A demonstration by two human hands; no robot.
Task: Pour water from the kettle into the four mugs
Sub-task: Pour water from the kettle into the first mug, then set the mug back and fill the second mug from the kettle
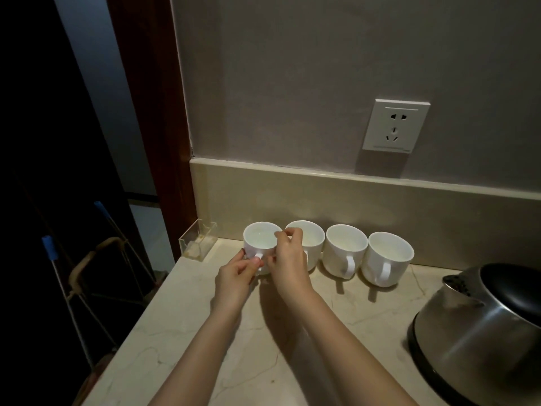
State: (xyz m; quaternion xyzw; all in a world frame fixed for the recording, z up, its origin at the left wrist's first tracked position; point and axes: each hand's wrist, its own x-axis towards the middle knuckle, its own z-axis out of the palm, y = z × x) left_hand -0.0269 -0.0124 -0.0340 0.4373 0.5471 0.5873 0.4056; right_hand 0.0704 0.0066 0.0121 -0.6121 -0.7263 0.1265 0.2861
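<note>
Mugs sit in a row of four against the backsplash [366,197], handles facing the person. Both hands are together on the leftmost mug [259,240]: left hand [234,276] pinches at its handle, right hand [288,259] grips its right side with fingers at the rim. Second mug [310,234] sits just right of it, partly behind the right hand, then third mug [347,247] and fourth mug [390,257]. Kettle [480,332] stands on the counter [181,332] well right of the leftmost mug, lid on, nobody holding it. Can't tell whether any mug holds water, interiors just read white. My guess: pouring not started, this is mug setup, all four fills still left
</note>
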